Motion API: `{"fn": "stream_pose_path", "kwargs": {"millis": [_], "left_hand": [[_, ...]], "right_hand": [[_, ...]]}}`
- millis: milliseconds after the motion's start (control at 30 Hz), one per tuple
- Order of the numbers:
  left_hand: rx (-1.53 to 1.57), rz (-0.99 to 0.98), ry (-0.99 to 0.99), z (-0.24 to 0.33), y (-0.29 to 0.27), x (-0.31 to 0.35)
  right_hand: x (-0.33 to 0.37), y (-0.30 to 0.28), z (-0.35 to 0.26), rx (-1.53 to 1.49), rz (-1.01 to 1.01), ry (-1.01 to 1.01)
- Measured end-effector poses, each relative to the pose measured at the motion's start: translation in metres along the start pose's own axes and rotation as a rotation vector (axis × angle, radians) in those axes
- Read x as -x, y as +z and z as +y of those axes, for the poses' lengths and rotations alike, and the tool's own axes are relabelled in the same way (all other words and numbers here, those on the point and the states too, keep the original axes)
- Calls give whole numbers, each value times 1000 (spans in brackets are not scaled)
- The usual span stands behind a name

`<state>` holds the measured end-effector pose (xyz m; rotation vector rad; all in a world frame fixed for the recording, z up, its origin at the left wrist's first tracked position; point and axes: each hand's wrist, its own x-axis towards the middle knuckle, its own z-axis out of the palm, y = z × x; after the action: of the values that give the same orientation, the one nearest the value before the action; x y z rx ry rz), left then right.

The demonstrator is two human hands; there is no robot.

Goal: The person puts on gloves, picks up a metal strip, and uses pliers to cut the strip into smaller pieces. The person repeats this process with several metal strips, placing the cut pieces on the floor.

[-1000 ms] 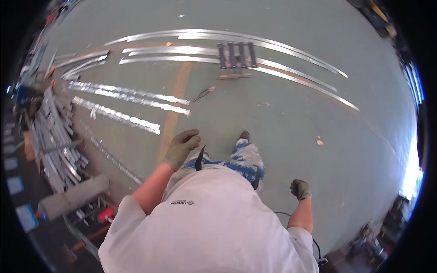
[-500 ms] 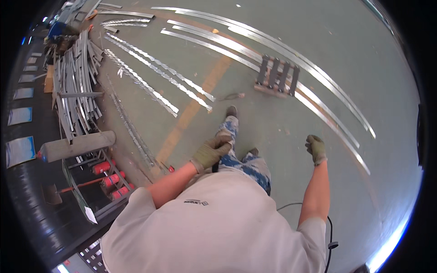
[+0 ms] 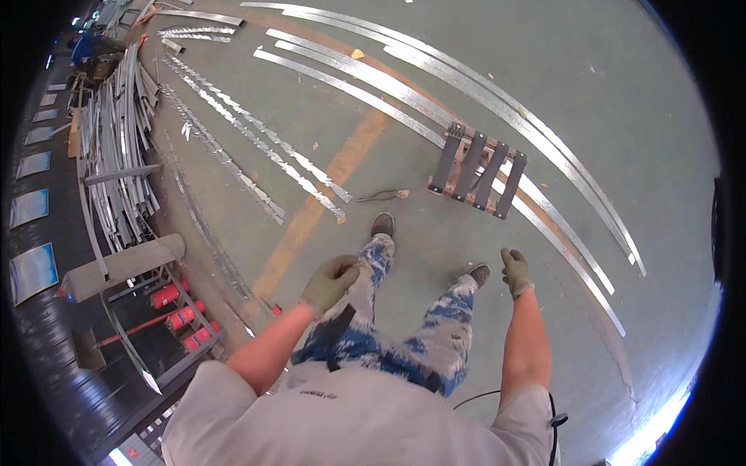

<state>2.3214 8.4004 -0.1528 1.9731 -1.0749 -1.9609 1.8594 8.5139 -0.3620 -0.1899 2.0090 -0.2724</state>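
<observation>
My left hand (image 3: 330, 284), in an olive-green work glove, hangs over my left thigh with its fingers curled in. On the right, my right hand (image 3: 516, 272) wears a matching glove and is held out over the floor beside my right shoe, fingers bent inward. Nothing shows in either hand. A pair of pliers (image 3: 378, 196) lies on the floor just beyond my left shoe. Further right sits a low stool (image 3: 475, 172) with dark straps across its top. Long flat metal strips (image 3: 408, 95) pass beneath and beside it.
Jagged shiny strips (image 3: 252, 128) lie on the floor at the left. Beyond them is a heap of metal profiles (image 3: 120, 147). A grey gas cylinder (image 3: 128, 266) rests by a rack with red fire extinguishers (image 3: 185, 317). A cable (image 3: 475, 398) trails by my right side.
The stool and pliers now sit lower in the picture. My legs show more fully, the right shoe further forward. Both hands appear slightly further left and lower, with nothing picked up.
</observation>
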Motion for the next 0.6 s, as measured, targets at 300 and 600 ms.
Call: {"fn": "stream_pose_path", "kwargs": {"millis": [300,600], "left_hand": [[-45,-62,-194,-85,65,-52],[-134,-98,-256,-82,84,-84]], "right_hand": [[-174,65,-39,-499,19,58],[-175,103,-26,-1007,-213,-128]]}}
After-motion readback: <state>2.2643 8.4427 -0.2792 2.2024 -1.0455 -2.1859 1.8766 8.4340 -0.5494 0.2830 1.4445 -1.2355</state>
